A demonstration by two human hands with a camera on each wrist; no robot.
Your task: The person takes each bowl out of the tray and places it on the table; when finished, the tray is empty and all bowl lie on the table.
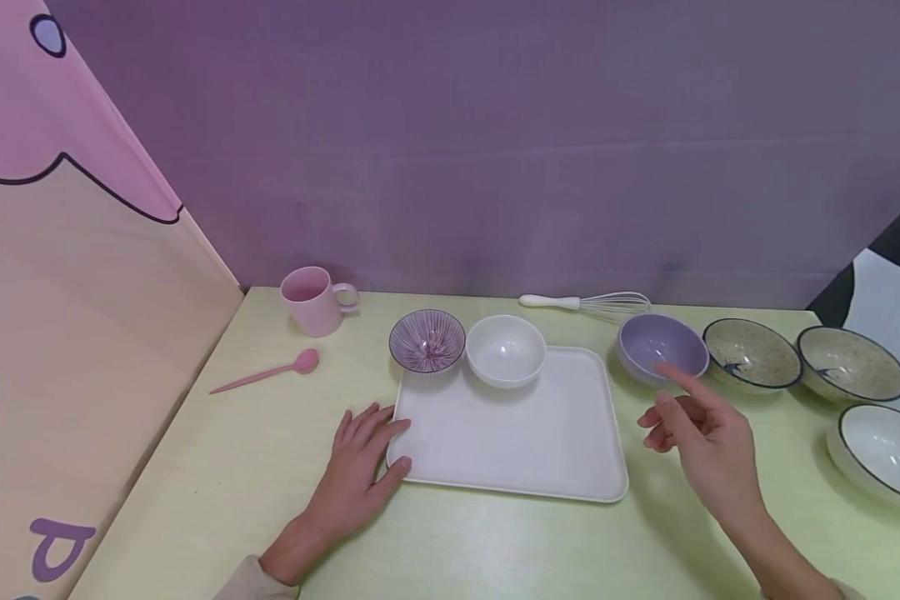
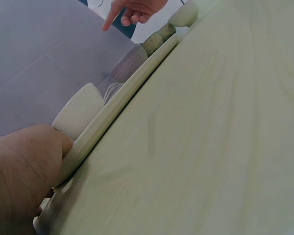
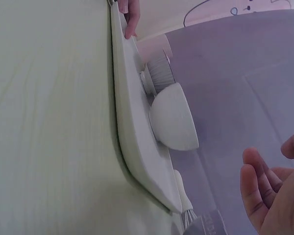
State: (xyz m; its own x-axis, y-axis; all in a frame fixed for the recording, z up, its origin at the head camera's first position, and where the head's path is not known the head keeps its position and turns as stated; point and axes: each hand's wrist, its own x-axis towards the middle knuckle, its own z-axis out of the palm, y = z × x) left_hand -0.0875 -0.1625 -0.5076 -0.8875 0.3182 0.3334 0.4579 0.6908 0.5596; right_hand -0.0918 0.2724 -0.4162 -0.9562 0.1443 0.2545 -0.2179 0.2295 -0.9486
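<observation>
My left hand rests at the left edge of a white rectangular tray, with thumb and fingertips touching the rim. On the tray's back part stand a purple-striped bowl at the left corner and a white bowl beside it. My right hand is raised over the table to the right of the tray and holds nothing. Its index finger stretches toward a plain purple bowl and overlaps its front in the head view, while the other fingers curl loosely. The right wrist view shows this hand in the air.
Two speckled bowls stand right of the purple bowl, with a dark-rimmed white bowl in front of them. Behind lies a whisk. At the left are a pink mug and a pink spoon. A purple backdrop borders the table.
</observation>
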